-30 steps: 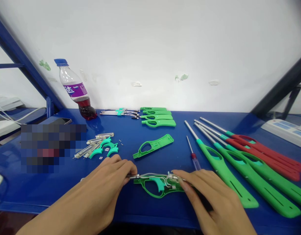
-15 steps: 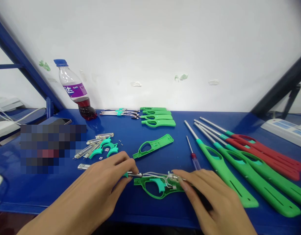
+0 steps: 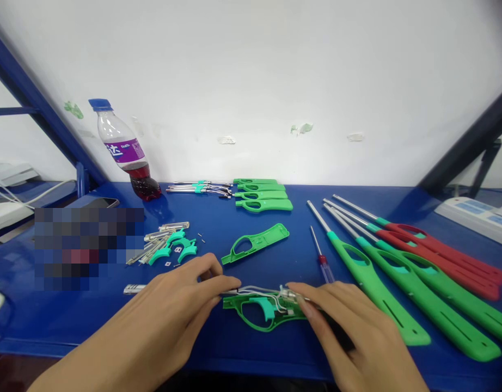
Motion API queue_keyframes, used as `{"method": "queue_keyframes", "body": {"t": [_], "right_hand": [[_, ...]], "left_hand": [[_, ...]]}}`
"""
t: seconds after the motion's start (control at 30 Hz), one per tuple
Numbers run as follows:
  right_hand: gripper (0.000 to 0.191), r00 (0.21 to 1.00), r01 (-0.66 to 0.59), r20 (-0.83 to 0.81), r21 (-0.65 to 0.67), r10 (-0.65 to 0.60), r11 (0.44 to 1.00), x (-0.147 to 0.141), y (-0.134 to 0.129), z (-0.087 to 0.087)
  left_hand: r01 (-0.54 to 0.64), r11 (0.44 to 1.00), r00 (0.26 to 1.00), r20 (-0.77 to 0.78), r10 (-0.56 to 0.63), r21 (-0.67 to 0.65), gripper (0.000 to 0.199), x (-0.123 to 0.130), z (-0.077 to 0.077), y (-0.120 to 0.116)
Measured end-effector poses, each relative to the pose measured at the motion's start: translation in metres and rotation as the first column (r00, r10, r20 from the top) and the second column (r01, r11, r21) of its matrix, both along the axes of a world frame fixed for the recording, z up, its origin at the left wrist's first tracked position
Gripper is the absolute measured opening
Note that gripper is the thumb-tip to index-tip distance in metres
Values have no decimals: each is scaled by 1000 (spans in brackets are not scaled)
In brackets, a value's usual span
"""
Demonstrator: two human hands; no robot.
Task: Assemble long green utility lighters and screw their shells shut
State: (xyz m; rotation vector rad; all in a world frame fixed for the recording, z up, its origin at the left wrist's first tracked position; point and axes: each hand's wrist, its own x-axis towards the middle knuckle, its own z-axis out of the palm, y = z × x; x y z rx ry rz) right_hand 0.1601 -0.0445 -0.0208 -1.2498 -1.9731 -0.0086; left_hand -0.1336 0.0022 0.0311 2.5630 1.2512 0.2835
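Observation:
My left hand (image 3: 185, 305) is closed on the metal tube (image 3: 133, 288) of a lighter; most of the tube is hidden under the hand, its tip sticking out on the left. White wires (image 3: 257, 289) run from the fingertips to the right, above an opened green lighter handle half (image 3: 286, 322). Inside that half sits a teal trigger (image 3: 269, 309). My right hand (image 3: 353, 321) grips the half's right end, thumb and fingers pressing at a clear gas tank (image 3: 287, 294) that is partly covered. Beyond them lies a matching green half (image 3: 259, 241).
Screwdriver (image 3: 325, 267), then assembled green lighters (image 3: 381, 291) and red ones (image 3: 447, 256), lie on the right. Teal triggers (image 3: 188, 250) and clear tanks are heaped left. Several green halves (image 3: 265, 204) and tubes (image 3: 200, 188) line the back. A bottle (image 3: 126, 152) stands back left.
My left fingers have slid right along the tube towards the wires, covering its right end and the teal collar. The tube tip has shifted slightly left. My right hand stays put.

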Motion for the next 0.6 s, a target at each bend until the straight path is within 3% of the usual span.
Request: {"method": "queue_keyframes", "body": {"t": [0.23,0.6], "right_hand": [[24,1000,2,2,-3,-2,1000,1,-1,0],[24,1000,7,16,-1,-7,1000,1,0,-1]], "left_hand": [[-5,999,999,45,8,-49,20,7,2,1],[28,999,999,37,-27,-29,20,10,2,3]]}}
